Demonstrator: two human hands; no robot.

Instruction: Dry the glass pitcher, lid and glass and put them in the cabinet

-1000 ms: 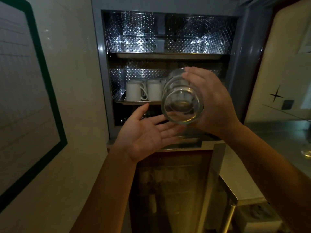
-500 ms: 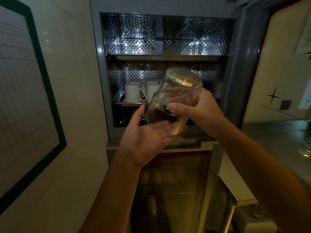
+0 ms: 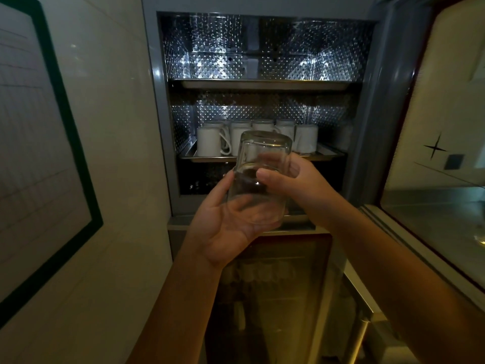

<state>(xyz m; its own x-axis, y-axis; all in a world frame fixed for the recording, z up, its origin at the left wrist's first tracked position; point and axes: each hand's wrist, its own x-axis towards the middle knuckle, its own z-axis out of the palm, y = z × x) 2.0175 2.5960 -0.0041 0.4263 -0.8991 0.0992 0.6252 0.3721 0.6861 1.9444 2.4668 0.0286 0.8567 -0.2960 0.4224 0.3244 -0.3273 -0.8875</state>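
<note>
A clear drinking glass (image 3: pixel 262 164) is held upside down, base up, in front of the open steel-lined cabinet (image 3: pixel 262 61). My right hand (image 3: pixel 296 185) grips its side, thumb toward me and fingers behind the glass. My left hand (image 3: pixel 228 227) is cupped under the glass's mouth, palm up, with its thumb along the left wall of the glass. The glass hangs level with the lower shelf tray (image 3: pixel 330 155), just outside the cabinet opening. No pitcher or lid shows.
Several white mugs (image 3: pixel 210 143) stand upside down on the lower tray. An upper shelf tray (image 3: pixel 265 84) spans the cabinet. The open cabinet door (image 3: pixel 430 127) stands at the right, a tiled wall (image 3: pixel 105 127) at the left, a glass-fronted unit (image 3: pixel 267 298) below.
The glass turned from lying sideways with its base toward me to base up. It came down onto my left palm, and my left hand rose to cup it.
</note>
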